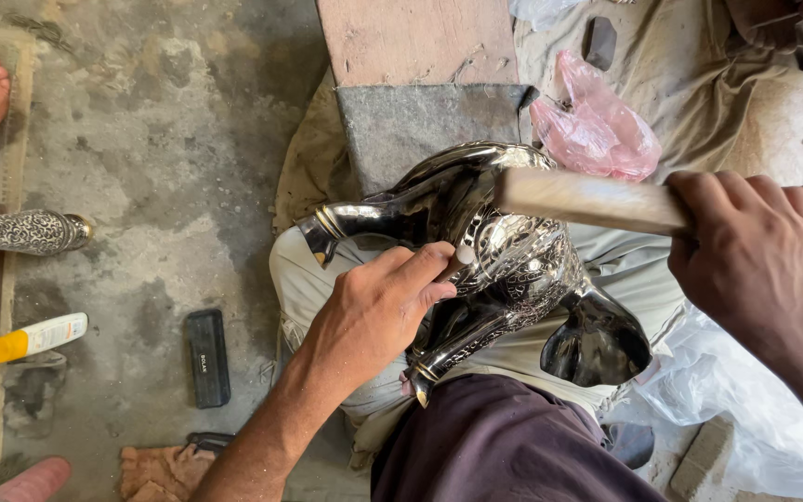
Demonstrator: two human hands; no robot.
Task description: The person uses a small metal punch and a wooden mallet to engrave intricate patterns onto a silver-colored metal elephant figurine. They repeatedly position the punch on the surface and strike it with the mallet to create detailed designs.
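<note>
Left hand point(378, 307) forms the near grip: its fingers are pinched shut around a small dark tool, likely a punch or chisel, whose tip point(462, 256) presses on the shiny engraved silver-coloured metal animal figure point(504, 270); most of that tool is hidden under the fingers. From this grip the figure lies toward 2 o'clock, resting across the person's lap on pale cloth-covered knees, its long axis running from about 10 o'clock, where one banded leg point(327, 228) points, down to 4 o'clock, where a dark hollow open end point(597, 344) faces the camera.

Right hand point(745, 251), at 3 o'clock from the figure, is closed tight around a pale wooden handle point(587, 200). That handle runs nearly level, from 3 toward 9 o'clock, and its blurred far end sits just above the figure, at 1 o'clock from the pinched tool. So the left hand touches the figure while the right stays apart from it.

Further out, at 12 o'clock, a grey slab point(411, 121) with a wooden board point(415, 37) behind it; at 1 o'clock a pink plastic bag point(597, 130). On the concrete floor at 8 o'clock lies a black rectangular block point(206, 358).
</note>
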